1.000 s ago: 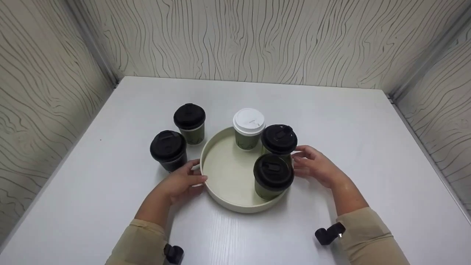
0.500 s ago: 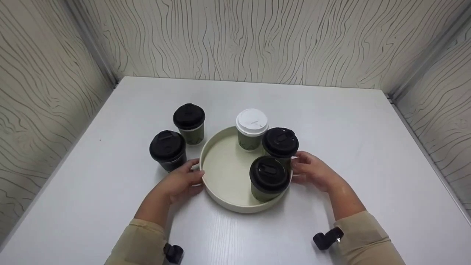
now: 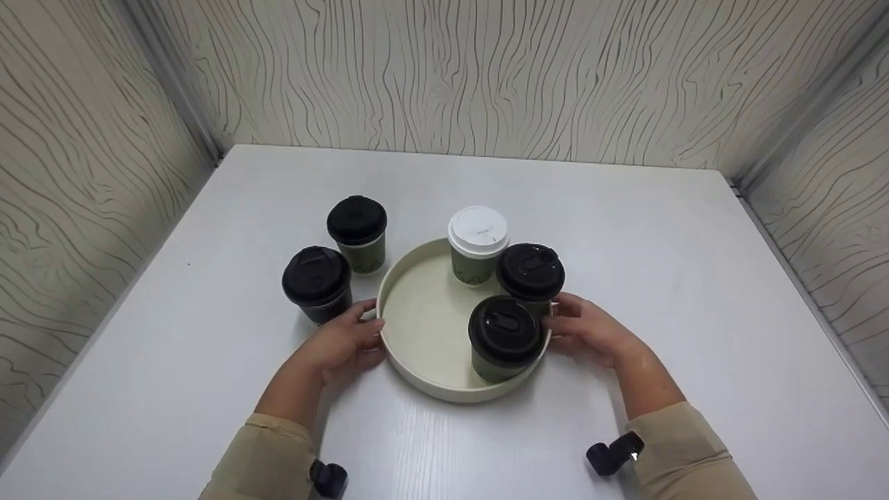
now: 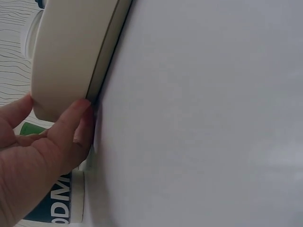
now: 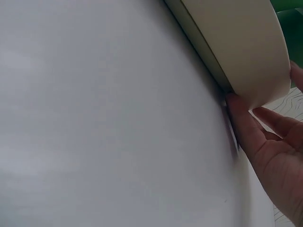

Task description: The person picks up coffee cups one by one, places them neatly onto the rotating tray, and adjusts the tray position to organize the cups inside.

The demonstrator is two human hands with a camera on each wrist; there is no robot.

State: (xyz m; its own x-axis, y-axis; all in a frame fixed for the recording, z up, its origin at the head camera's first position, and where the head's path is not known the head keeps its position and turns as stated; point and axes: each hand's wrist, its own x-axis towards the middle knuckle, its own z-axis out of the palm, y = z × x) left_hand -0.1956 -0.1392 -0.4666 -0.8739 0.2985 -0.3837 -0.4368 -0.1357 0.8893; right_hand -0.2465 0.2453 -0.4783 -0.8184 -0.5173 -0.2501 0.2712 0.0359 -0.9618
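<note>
A round cream tray (image 3: 420,326) sits in the middle of the white table. On it stand a white-lidded green paper coffee cup (image 3: 478,239) at the back and two black-lidded cups, one (image 3: 531,271) at the right and one (image 3: 505,333) nearer the front. My left hand (image 3: 340,345) grips the tray's left side, thumb at the rim. On the opposite side my right hand (image 3: 589,332) holds the tray, partly hidden behind the cups. Both wrist views show fingertips at the lower edge of the tray wall (image 4: 75,56).
Left of the tray stand two more black-lidded coffee cups, a dark one (image 3: 317,281) close by my left hand and a green one (image 3: 357,229) behind it. Wood-patterned panels (image 3: 444,76) enclose the table (image 3: 625,222) at the back and sides.
The tray has turned slightly clockwise: the white-lidded cup shifted right, the right cup came toward me, the front cup moved left. My right hand came slightly nearer; my left hand barely moved.
</note>
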